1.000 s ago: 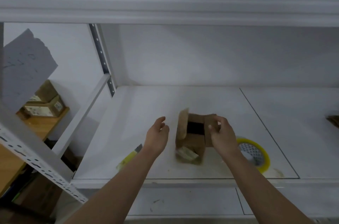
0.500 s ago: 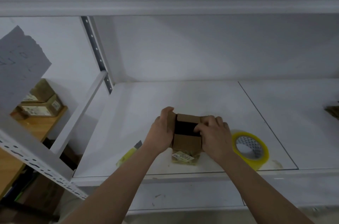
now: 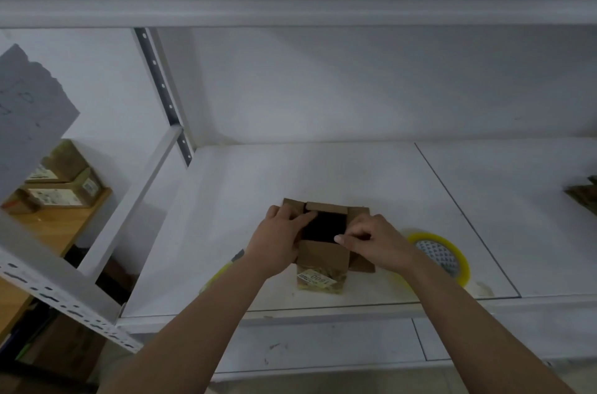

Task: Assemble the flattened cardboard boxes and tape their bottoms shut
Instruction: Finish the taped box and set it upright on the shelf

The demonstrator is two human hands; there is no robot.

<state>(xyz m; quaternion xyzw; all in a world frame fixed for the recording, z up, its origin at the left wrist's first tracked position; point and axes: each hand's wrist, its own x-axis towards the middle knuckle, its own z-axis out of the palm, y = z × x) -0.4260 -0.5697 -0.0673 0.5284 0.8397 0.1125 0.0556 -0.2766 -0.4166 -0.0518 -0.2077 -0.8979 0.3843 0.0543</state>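
A small brown cardboard box (image 3: pixel 323 256) stands on the white shelf (image 3: pixel 355 174), its flaps spread around a dark square opening. A white label shows on its near side. My left hand (image 3: pixel 279 240) grips the left flap, with fingertips at the edge of the opening. My right hand (image 3: pixel 371 240) pinches the right flap with curled fingers. A roll of clear yellowish tape (image 3: pixel 441 256) lies flat just right of my right hand. A yellow utility knife (image 3: pixel 223 271) lies under my left forearm, mostly hidden.
Several brown boxes (image 3: pixel 61 183) sit on a wooden shelf at the far left. A grey paper sheet (image 3: pixel 29 112) hangs from the left rack post. Another cardboard piece (image 3: pixel 584 195) shows at the right edge. An upper shelf runs overhead.
My left hand came from open air onto the left flap. Both hands folded the upright flaps down and outward, and the box now sits flatter with its opening exposed.
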